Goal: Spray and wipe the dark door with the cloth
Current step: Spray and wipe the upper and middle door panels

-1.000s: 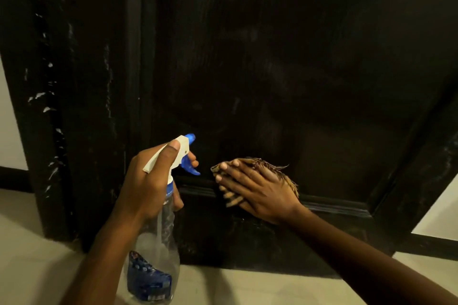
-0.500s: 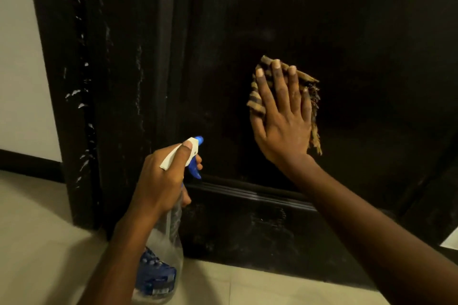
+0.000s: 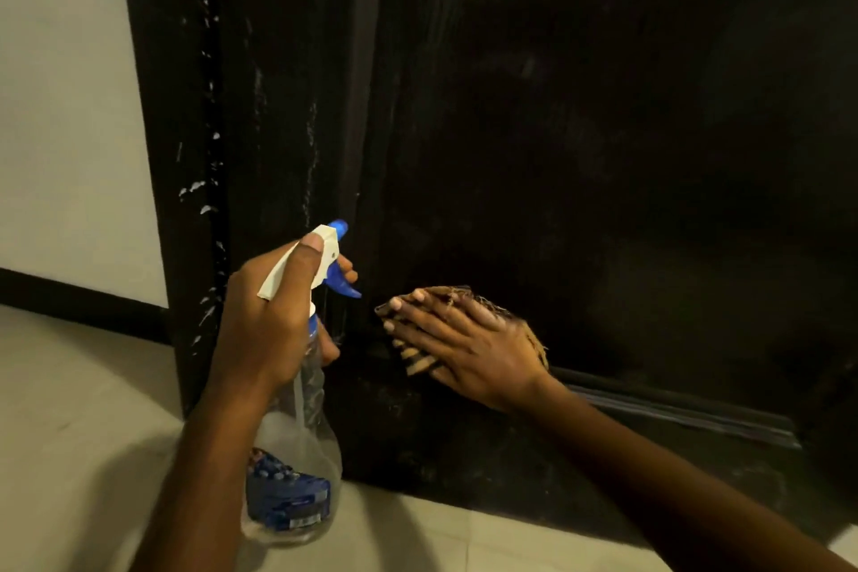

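The dark door (image 3: 603,153) fills most of the view, and everything else is placed against it. The cloth (image 3: 416,362) lies flat on the door's lower part, near its left edge and just above the raised moulding (image 3: 673,413) that runs across the bottom panel. The right hand (image 3: 469,348) covers it, its fingers (image 3: 408,309) straight and spread, pressing the cloth to the wood and not gripping it. Only a striped edge and some frayed threads show round the hand.

The left hand (image 3: 264,325) is just left of the cloth, in front of the door's edge. It holds the spray bottle (image 3: 297,455) by the neck with curled fingers, the thumb along the white spray head and one finger at the blue trigger. The nozzle points at the door.

The cloth looks thin, soft and light, and would probably bunch up if dragged by a corner. A flat palm over its middle seems the best hold for it. The bottle is clear plastic and probably light, and I cannot tell how much liquid it holds. The neck under the trigger is the natural grip.

By count there is one door, one cloth, one spray bottle and two hands. A dark door frame (image 3: 260,107) with white flecks stands left of the door, and pale floor (image 3: 83,409) lies below it.
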